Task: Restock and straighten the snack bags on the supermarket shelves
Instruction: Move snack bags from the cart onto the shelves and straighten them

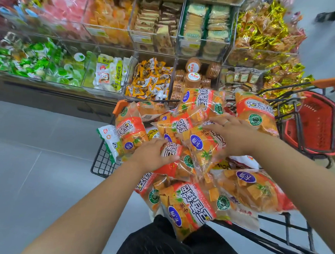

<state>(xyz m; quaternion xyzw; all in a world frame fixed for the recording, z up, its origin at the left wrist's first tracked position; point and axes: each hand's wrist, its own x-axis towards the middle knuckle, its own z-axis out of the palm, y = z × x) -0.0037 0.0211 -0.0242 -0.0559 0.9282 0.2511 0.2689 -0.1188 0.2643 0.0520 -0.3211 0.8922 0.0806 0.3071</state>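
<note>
Shelves point(54, 95) full of snacks are seen behind. Orange bags point(188, 202) are piled in a cart point(101, 162). One is pinched by fingers point(161, 144) and thumb of the left hand point(152, 155). The right hand point(237, 135) is laid on the pile, fingers spread.

**One head-worn wide-angle view, pitched down over a cart**

Single camera, at the person's head height, facing forward and steeply down. Dark clothing point(157, 241) shows at bottom centre, directly under the lens. Both forearms enter from the lower edge. The left hand point(154, 153) and right hand point(233, 135) sit near mid-frame, close to the camera. The orange snack bags point(188, 200) heaped in the black wire cart point(101, 162) fill the near middle ground. The shelf bins point(109, 28) run across the top, farther off, their lines bowed and slanted by the lens. Grey floor point(37, 140) fills the left, a red basket point(312, 123) the right edge. Upper corners blur.
</note>
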